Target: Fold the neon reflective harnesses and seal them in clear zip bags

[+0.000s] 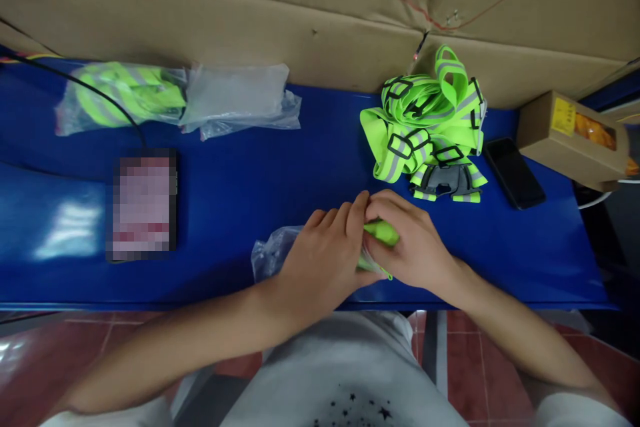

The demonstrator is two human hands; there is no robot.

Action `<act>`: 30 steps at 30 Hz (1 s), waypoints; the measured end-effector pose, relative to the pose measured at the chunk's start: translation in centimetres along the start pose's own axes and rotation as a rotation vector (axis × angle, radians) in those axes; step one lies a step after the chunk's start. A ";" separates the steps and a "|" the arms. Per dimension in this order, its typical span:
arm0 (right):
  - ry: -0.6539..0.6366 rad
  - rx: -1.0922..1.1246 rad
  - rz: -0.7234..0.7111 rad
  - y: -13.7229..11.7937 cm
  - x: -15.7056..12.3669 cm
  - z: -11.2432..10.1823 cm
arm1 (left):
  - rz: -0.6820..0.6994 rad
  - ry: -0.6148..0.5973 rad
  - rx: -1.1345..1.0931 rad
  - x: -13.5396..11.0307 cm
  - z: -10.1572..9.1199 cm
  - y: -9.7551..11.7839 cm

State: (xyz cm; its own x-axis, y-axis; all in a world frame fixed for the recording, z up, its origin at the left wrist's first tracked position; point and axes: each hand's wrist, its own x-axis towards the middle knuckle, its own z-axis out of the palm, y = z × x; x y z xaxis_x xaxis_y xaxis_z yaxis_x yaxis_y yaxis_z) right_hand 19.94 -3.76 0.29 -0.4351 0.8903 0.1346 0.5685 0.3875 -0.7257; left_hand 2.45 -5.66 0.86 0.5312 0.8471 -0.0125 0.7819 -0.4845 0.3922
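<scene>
Near the front edge of the blue table (260,173) my two hands meet over a folded neon-green reflective strap (384,232). My right hand (413,243) is closed around the strap. My left hand (325,257) pinches the mouth of a clear plastic bag (273,255) that lies under it, right against the strap. Most of the strap is hidden between my hands.
A heap of loose green reflective straps with black buckles (430,127) lies at the back right, a black phone (515,172) and a cardboard box (573,137) beside it. At the back left lie bagged straps (123,95) and empty clear bags (240,99). A blurred device (143,205) with a cable sits left.
</scene>
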 end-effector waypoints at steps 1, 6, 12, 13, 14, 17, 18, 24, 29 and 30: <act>0.010 0.039 0.040 0.3 0.2 0.1 | -0.016 0.025 0.049 0.0 0.3 0.3; -0.175 0.381 0.117 1.8 0.9 -1.7 | 0.010 0.030 0.061 1.0 0.5 -1.1; -0.197 0.602 0.117 3.2 1.1 -2.8 | 0.108 0.023 0.118 2.8 -1.4 -3.2; -0.159 0.631 0.137 3.5 1.1 -2.4 | 0.137 0.006 0.151 3.0 -1.4 -3.2; -0.120 0.638 0.146 3.7 1.2 -1.9 | 0.166 -0.006 0.180 3.1 -1.4 -3.1; -0.013 0.507 0.103 4.2 1.3 -0.7 | 0.206 0.016 0.220 3.2 -0.8 -3.1; 0.005 0.438 0.089 4.1 1.3 -0.5 | 0.201 0.034 0.226 3.1 -0.5 -3.1; 0.083 0.185 -0.008 2.9 0.8 0.3 | 0.146 0.083 0.233 2.8 0.0 -3.0; 0.112 0.253 -0.088 2.6 1.2 0.2 | 0.091 0.041 -0.048 3.3 -0.5 -4.1; 0.070 0.305 -0.071 2.7 1.3 0.0 | 0.078 0.004 -0.142 3.5 -0.6 -4.5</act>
State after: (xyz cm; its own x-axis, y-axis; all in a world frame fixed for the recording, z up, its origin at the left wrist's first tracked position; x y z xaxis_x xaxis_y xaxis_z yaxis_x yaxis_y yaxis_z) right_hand 20.91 -1.56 -1.49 -0.4111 0.8820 0.2306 0.2985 0.3692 -0.8801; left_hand 0.61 -0.37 -0.38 0.5865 0.8095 0.0268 0.6843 -0.5130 0.5182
